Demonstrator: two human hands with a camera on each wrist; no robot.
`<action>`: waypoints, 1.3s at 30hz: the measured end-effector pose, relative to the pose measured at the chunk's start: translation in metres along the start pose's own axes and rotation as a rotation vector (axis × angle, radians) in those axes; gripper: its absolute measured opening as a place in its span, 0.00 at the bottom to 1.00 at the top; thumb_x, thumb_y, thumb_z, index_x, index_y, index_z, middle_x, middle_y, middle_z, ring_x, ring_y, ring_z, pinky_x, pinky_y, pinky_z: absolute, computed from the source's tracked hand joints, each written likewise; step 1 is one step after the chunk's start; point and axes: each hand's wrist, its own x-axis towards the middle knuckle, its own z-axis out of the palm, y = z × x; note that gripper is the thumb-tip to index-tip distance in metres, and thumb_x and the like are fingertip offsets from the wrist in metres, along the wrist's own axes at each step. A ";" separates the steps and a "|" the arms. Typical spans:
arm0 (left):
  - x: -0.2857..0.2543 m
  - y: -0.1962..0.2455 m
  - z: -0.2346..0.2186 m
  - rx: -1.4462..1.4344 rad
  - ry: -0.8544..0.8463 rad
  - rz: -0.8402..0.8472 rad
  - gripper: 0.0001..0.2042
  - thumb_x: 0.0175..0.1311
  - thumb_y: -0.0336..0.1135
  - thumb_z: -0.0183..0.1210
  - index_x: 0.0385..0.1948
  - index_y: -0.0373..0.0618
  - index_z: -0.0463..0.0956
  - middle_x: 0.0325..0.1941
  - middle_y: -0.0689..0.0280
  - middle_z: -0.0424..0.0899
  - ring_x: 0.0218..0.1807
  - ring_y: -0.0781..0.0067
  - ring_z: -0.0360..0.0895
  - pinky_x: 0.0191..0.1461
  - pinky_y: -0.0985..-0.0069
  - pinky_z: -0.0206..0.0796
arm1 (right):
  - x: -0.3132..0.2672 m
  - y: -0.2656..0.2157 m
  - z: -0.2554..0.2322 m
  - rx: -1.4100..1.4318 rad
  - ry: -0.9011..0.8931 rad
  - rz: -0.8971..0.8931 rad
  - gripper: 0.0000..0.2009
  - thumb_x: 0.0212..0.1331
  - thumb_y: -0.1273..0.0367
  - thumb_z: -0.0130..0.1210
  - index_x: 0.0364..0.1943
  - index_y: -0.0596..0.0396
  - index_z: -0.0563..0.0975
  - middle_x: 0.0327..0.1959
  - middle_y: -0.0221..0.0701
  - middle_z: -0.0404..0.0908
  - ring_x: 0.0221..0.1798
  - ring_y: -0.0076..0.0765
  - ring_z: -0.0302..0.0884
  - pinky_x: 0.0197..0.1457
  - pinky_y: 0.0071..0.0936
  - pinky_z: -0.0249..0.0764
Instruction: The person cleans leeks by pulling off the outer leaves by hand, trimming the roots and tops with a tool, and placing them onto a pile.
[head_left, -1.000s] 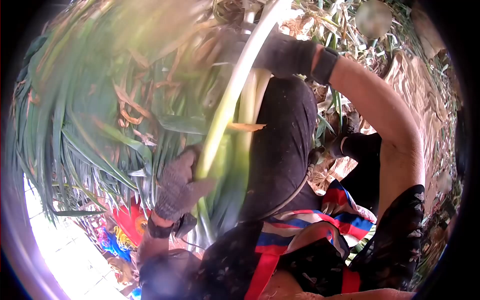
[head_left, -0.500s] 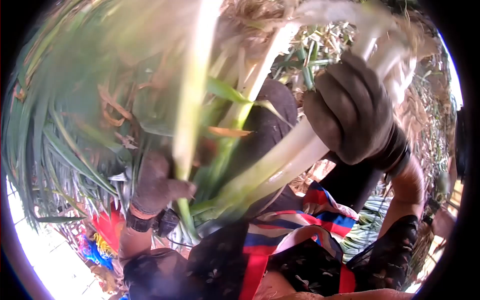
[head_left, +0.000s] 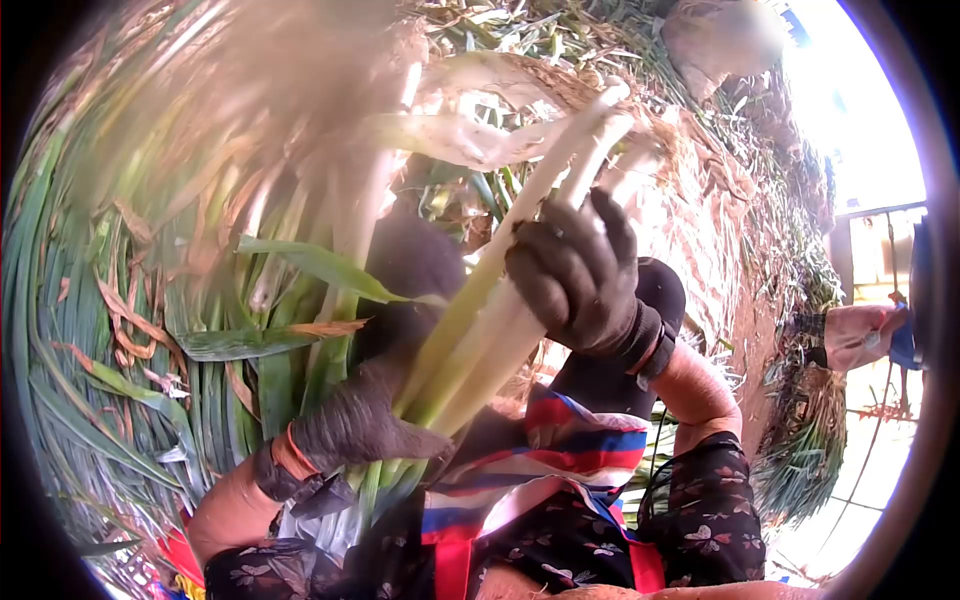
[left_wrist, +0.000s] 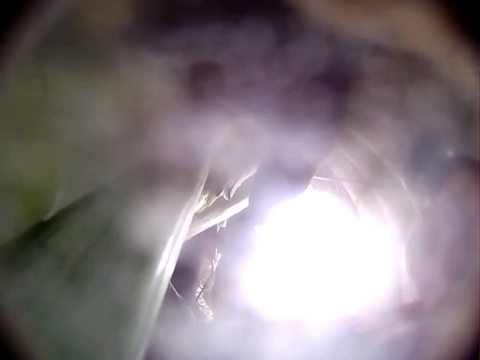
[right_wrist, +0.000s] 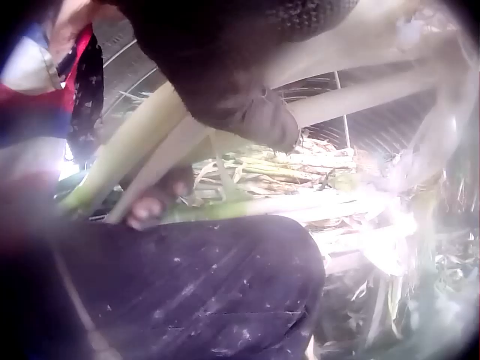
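A bunch of long green-and-white stalks [head_left: 470, 345] slants across the lap in the head view. My gloved left hand [head_left: 360, 420] grips its green lower part, thumb across the front. Higher up, my gloved right hand [head_left: 580, 275] has its fingers curled around the pale stems, whose white ends [head_left: 600, 110] stick out above it. In the right wrist view the dark right glove [right_wrist: 232, 82] wraps the pale stalks [right_wrist: 150, 142]. Haze and glare fill the left wrist view, where a pale leaf edge [left_wrist: 169, 255] shows.
A large heap of green leaves [head_left: 60, 330] lies on the left. Dry husks [head_left: 700, 190] cover the ground at upper right, with another leafy bundle [head_left: 810, 440] at the right. A dark-trousered knee [right_wrist: 225, 277] is beneath the stalks.
The right hand first swung out to the right with pale stalks, then came back toward the middle. The left hand now holds these stalks low down. The view has shifted rightward.
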 end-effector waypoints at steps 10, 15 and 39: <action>0.009 -0.036 -0.016 -0.287 0.039 -0.133 0.42 0.38 0.34 0.71 0.63 0.39 0.65 0.55 0.62 0.76 0.56 0.71 0.72 0.62 0.72 0.64 | -0.032 0.038 0.012 -0.020 -0.222 0.754 0.43 0.41 0.68 0.68 0.66 0.63 0.60 0.57 0.49 0.72 0.58 0.53 0.74 0.58 0.41 0.73; 0.010 -0.039 -0.019 -0.286 0.039 -0.161 0.39 0.38 0.33 0.70 0.61 0.38 0.67 0.52 0.62 0.78 0.52 0.71 0.73 0.58 0.73 0.66 | -0.008 0.038 -0.011 0.705 -0.414 0.893 0.35 0.42 0.66 0.68 0.59 0.62 0.69 0.45 0.43 0.79 0.44 0.46 0.80 0.46 0.30 0.77; 0.006 -0.057 -0.034 -0.477 -0.131 -0.184 0.39 0.36 0.26 0.70 0.60 0.37 0.67 0.48 0.64 0.79 0.47 0.73 0.76 0.50 0.73 0.70 | -0.015 0.086 0.155 0.117 -0.182 0.716 0.19 0.54 0.68 0.61 0.48 0.60 0.73 0.33 0.41 0.80 0.36 0.41 0.79 0.41 0.34 0.76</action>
